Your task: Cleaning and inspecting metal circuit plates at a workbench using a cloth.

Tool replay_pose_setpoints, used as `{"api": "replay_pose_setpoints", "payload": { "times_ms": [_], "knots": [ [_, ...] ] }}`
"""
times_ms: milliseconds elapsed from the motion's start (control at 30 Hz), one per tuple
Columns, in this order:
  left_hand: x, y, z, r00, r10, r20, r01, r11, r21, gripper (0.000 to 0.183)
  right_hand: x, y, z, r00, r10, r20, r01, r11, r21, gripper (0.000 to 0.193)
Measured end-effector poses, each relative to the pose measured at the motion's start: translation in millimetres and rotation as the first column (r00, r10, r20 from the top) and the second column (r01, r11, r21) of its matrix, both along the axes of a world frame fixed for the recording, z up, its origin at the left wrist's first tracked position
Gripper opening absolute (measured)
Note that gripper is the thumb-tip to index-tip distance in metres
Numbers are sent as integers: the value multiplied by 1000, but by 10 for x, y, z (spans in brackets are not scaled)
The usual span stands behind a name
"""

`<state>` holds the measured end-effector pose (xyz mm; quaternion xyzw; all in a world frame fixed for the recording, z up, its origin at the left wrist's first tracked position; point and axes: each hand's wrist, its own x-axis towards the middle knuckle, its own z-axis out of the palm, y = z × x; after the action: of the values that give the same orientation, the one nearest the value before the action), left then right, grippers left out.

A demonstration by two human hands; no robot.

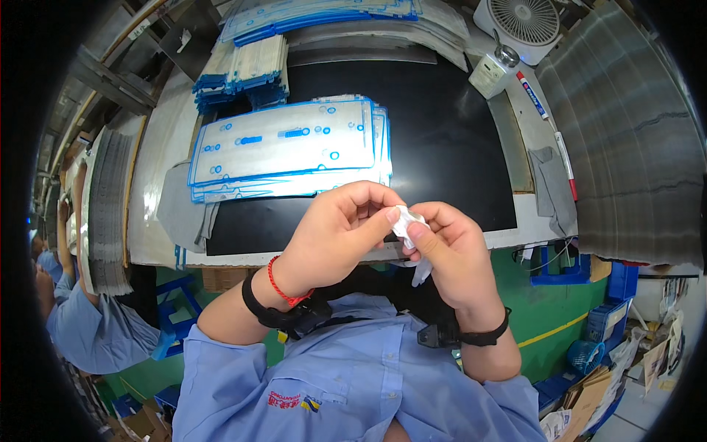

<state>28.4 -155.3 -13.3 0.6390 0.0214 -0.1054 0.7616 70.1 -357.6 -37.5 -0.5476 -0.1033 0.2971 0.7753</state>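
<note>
My left hand (331, 232) and my right hand (460, 258) meet in front of my chest, just over the near edge of the bench. Both pinch a small crumpled white piece (403, 227), tissue or thin cloth; I cannot tell which. A loose translucent end (421, 272) of it hangs below the fingers of my right hand. Beyond my left hand, a stack of flat silvery panels (283, 144) with blue edges and blue-ringed holes lies on a black mat (442, 140).
Upright strips (254, 62) with blue ends and more panels (317, 18) stand behind. At right are a pump bottle (493, 71), a fan (523, 18), markers (532, 96), a grey cloth (552, 188) and metal sheets (633, 132). Another grey cloth (184, 210) lies left. A co-worker (99, 324) is far left.
</note>
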Motion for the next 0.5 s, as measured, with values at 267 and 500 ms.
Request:
{"api": "replay_pose_setpoints", "payload": {
  "times_ms": [267, 500],
  "knots": [
    [89, 672, 140, 888, -172, 426, -259, 578, 774, 43, 631, -337, 414, 694, -405, 595, 510, 860, -10, 22],
    [109, 1122, 121, 964, -215, 155, -125, 148, 981, 57, 2217, -464, 615, -162, 120, 979, 798, 600, 58, 15]
  ]
}}
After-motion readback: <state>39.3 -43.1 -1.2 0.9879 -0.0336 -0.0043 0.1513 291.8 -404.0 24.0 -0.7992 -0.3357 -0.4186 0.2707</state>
